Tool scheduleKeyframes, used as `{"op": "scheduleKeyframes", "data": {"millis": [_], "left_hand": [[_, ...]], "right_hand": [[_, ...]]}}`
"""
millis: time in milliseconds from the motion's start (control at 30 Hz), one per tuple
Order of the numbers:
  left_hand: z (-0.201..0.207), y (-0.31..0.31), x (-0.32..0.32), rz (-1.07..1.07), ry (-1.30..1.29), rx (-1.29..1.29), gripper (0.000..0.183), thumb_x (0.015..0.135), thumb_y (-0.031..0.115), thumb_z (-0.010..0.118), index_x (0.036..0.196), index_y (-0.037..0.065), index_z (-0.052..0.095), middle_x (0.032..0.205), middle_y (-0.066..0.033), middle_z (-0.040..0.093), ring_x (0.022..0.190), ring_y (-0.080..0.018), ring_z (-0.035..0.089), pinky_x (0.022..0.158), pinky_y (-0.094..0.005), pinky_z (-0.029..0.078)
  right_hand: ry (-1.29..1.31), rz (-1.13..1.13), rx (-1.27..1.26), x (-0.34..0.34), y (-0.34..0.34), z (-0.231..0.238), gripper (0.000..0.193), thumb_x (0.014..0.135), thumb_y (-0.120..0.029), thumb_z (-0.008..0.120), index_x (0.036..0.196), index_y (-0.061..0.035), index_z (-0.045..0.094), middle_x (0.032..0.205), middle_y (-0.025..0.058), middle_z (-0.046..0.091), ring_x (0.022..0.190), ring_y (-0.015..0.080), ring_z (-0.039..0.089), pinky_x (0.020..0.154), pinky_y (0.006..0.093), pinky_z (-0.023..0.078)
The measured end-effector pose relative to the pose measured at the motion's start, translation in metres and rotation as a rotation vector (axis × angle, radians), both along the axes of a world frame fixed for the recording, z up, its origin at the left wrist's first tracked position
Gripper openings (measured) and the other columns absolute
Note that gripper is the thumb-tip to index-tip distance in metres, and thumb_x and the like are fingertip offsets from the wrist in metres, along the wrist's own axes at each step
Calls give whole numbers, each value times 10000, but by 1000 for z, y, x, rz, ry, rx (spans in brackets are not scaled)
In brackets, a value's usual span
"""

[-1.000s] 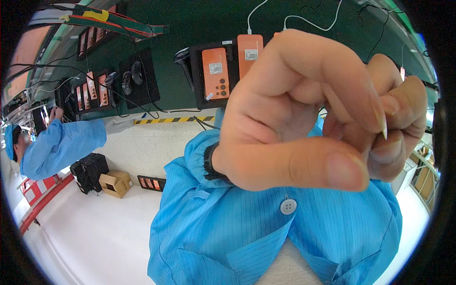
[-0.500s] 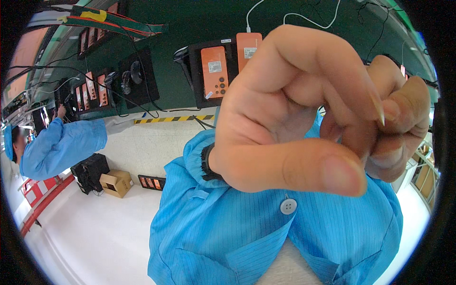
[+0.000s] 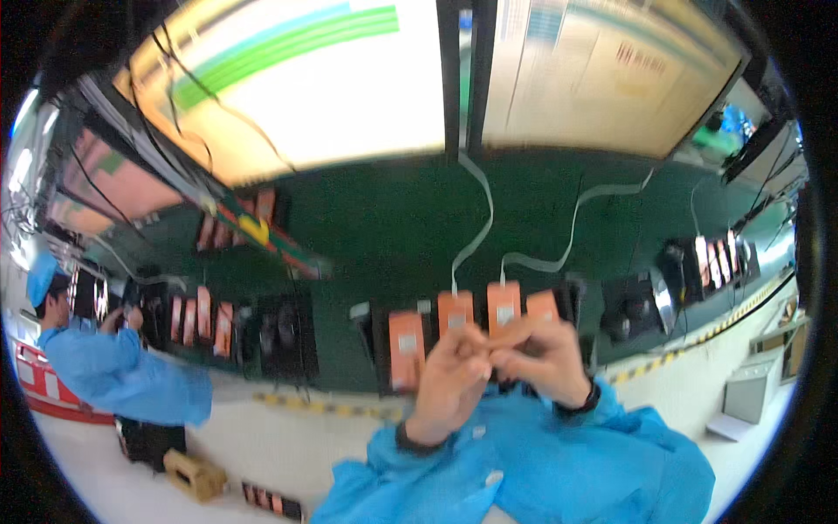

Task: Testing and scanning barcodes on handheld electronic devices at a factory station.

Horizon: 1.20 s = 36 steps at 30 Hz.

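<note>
My left hand and my right hand are raised in front of my body, fingertips meeting. The fingers of both are bent and pressed together; motion blur hides what, if anything, sits between them. Behind them, several orange phones lie in a row on the green bench. The leftmost phone shows a white label and lies beside my left hand. White cables run into the tops of a second phone and a third phone. Another orange phone is partly covered by my right hand.
Two large lit monitors stand at the bench's back. A black device sits to the right. At far left, a person in a blue coat works at more phones. A cardboard box stands on the floor, lower left.
My hands have moved away from the camera, down toward the bench edge, still together. The view has tilted up, bringing the monitors in. The person at left now holds a hand higher.
</note>
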<state>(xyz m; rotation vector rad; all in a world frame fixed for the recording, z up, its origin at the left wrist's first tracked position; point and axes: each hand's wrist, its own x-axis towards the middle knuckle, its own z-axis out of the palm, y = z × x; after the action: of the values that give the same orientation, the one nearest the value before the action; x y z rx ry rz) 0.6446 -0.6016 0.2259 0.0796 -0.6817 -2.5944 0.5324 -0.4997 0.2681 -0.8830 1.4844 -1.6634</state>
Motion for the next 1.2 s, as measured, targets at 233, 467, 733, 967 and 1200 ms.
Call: {"op": "scheduleKeyframes", "data": {"millis": [233, 467, 733, 967, 1200], "left_hand": [[-18, 0, 1, -73, -138, 81, 176, 921, 95, 548, 1091, 66, 520, 901, -20, 564, 857, -140, 542, 768, -334, 453], [-72, -23, -14, 170, -569, -506, 136, 842, 12, 565, 956, 78, 535, 771, 72, 427, 720, -28, 421, 666, -188, 346], [-169, -42, -16, -56, -650, -616, 295, 836, 13, 561, 1129, 30, 525, 961, -27, 537, 906, -127, 522, 850, -262, 407], [-238, -76, -40, 428, -740, -1558, 332, 800, 126, 626, 1086, -7, 523, 1018, -157, 554, 986, -326, 533, 892, -420, 425], [-228, -84, -97, 204, -985, -1519, 314, 855, 291, 594, 946, -10, 604, 913, -199, 638, 888, -374, 605, 787, -466, 455]], "right_hand": [[-154, 34, -51, -2, -4, -38, 100, 874, -69, 651, 943, -30, 592, 857, 65, 636, 677, 103, 605, 572, 223, 491], [585, -196, 587, -111, 16, -174, 309, 851, -291, 628, 928, 4, 675, 847, 154, 669, 780, 292, 642, 672, 376, 505], [718, -262, 683, -139, -9, -249, 405, 855, -367, 628, 959, 22, 673, 947, 176, 657, 882, 283, 624, 768, 372, 482], [473, -254, 487, -123, -27, -261, 305, 901, -306, 565, 925, -14, 650, 777, 165, 658, 701, 355, 636, 640, 404, 496], [627, -359, 650, -94, -17, -268, 221, 954, -283, 466, 1019, -74, 499, 785, 253, 635, 743, 440, 613, 616, 574, 440]]}}
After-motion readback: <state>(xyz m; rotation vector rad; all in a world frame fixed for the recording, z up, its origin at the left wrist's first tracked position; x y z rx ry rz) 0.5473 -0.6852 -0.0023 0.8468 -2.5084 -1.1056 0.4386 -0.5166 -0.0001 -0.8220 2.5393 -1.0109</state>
